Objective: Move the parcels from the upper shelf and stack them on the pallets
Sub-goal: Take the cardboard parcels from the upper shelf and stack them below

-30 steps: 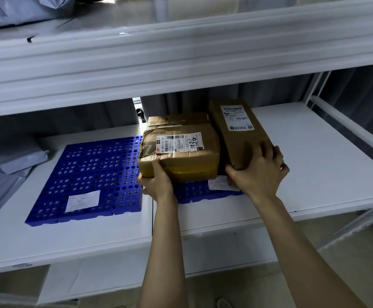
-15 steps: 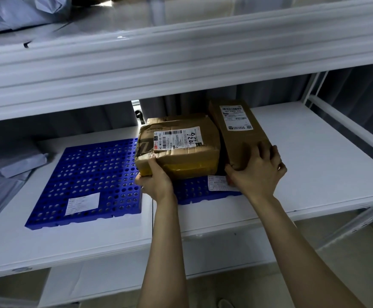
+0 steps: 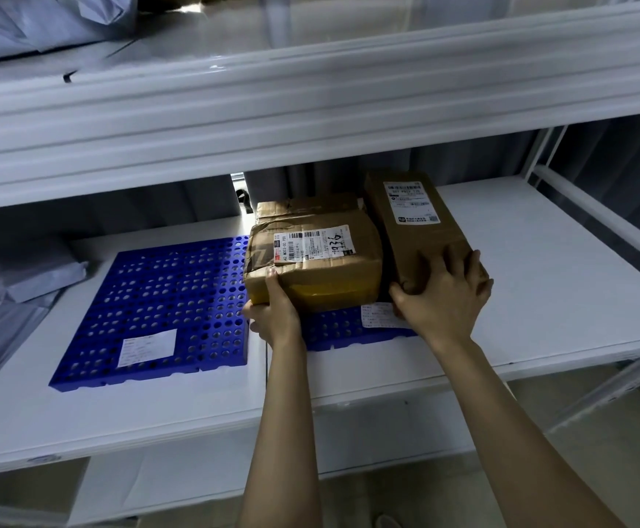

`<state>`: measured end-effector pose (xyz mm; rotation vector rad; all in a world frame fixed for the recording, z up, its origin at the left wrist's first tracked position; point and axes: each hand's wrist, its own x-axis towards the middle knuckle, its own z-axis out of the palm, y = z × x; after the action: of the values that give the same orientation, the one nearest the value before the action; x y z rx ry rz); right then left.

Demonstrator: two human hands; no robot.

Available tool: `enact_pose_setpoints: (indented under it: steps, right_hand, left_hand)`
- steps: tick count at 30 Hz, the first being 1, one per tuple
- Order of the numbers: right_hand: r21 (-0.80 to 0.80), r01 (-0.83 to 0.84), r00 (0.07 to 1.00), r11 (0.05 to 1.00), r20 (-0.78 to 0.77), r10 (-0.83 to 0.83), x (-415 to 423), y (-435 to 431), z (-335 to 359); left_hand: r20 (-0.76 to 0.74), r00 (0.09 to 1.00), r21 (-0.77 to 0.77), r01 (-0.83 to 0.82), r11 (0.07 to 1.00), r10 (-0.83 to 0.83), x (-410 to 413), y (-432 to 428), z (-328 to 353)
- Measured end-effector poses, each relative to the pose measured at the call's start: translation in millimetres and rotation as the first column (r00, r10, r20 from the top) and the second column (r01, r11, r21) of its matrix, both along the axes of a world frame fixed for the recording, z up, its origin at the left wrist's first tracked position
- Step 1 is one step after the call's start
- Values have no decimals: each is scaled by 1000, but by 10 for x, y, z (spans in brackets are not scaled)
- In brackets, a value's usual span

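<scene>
A crumpled brown parcel (image 3: 322,261) with a white label sits on the right blue pallet (image 3: 333,329). My left hand (image 3: 272,314) holds its near left corner, thumb up on the front face. Beside it lies a longer brown box (image 3: 413,226) with a printed label. My right hand (image 3: 444,295) grips that box's near end, fingers over the top. Another brown parcel (image 3: 307,207) shows behind the crumpled one. A second blue pallet (image 3: 158,302) lies bare to the left with a white sticker on it.
Grey mailer bags (image 3: 17,299) lie at the shelf's left end. More grey bags (image 3: 36,20) rest on the upper shelf (image 3: 311,89), whose thick white beam overhangs. A white rail (image 3: 608,222) bounds the shelf on the right. White shelf surface (image 3: 558,291) stretches right of the boxes.
The crumpled parcel has slid slightly back and left on the pallet under my left hand. My right hand stays on the long box's near end.
</scene>
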<state>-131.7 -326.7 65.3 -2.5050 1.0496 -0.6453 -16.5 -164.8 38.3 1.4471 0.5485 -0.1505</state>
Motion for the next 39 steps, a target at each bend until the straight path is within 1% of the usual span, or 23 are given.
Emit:
enact_pose_setpoints:
  steps: [2,7,14,17,20,25,34,36,39]
  right_hand:
    - [3,-13,1000,1000,1,13,-5,9,-5]
    - [8,-34,999,999,21,34,-23,54,-1]
    - [-15,-79,995,997,56,79,-58,93,5]
    - [-33,-87,993,996,71,90,-77,151,9]
    - [-59,-112,989,992,91,117,-98,234,7]
    - [-63,-150,976,987,152,158,-175,376,17]
    - [2,-235,948,972,221,229,-412,707,213]
    - [2,-236,937,972,265,228,-485,816,310]
    - [-15,-218,919,976,332,210,-607,974,483]
  left_hand:
    - [5,1000,23,6,1000,-6,-11,8,5]
    - [111,994,40,9,999,-13,-88,1,51]
    - [117,990,93,73,993,-84,-153,62,109]
    - [161,983,144,68,987,-91,-201,104,154]
    - [243,964,240,47,970,-107,-283,133,224]
    - [354,914,406,40,913,-198,-457,197,343]
    - [439,826,482,116,869,-354,-833,420,567]
    - [474,773,518,144,843,-423,-930,485,648]
    - [546,659,574,155,804,-517,-1103,554,806]
